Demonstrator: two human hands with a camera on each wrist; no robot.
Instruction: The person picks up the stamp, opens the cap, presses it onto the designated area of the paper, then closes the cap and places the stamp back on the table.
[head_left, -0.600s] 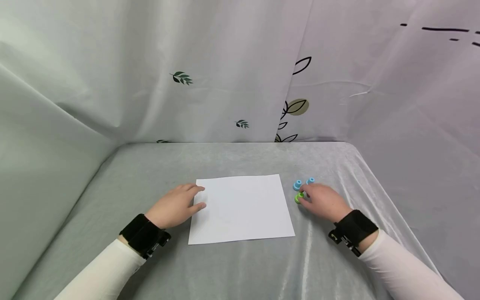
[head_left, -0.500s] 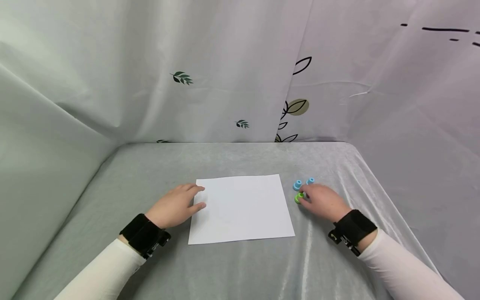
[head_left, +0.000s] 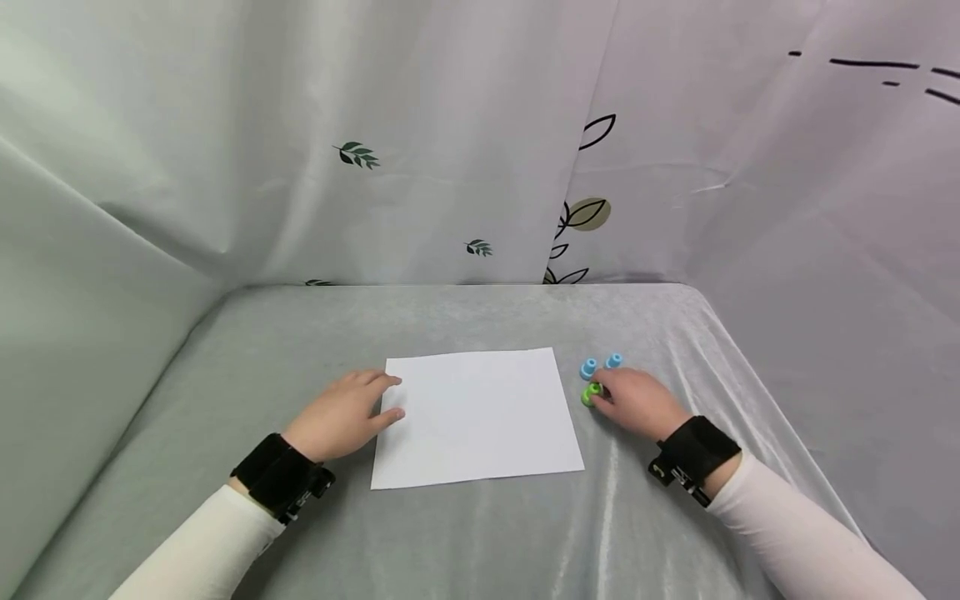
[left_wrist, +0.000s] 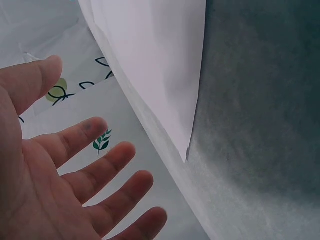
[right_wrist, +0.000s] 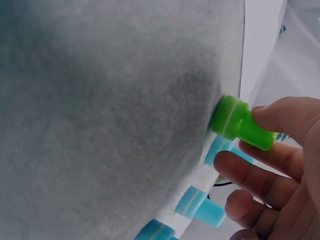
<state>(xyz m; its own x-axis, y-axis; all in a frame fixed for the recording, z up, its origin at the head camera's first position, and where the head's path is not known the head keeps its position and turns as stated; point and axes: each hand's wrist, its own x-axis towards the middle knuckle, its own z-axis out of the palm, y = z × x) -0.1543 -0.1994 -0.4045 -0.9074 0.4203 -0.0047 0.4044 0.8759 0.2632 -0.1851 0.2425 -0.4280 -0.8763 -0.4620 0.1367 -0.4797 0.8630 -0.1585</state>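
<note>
In the head view my right hand point(head_left: 640, 402) pinches a small green stamp point(head_left: 592, 394) by its handle. In the right wrist view, the thumb lies on one side of the green stamp point(right_wrist: 235, 120) and the index finger on the other; its wide end points at the cloth. Several blue stamps point(right_wrist: 202, 206) stand close by, two of them visible in the head view beyond the fingers point(head_left: 589, 368). My left hand point(head_left: 345, 414) holds nothing; its fingers are spread at the left edge of a blank white sheet of paper point(head_left: 480, 421). Whether its fingertips touch the paper is unclear.
A grey velvety cloth point(head_left: 487, 542) covers the table. White curtains point(head_left: 442, 125) with leaf prints close in the back and sides. Black wrist straps point(head_left: 693, 458) with small cameras sit on both wrists.
The whole head view has shifted slightly to the left. My right wrist has moved a little left, with the fingers still at the green stamp. The left hand stays beside the paper.
</note>
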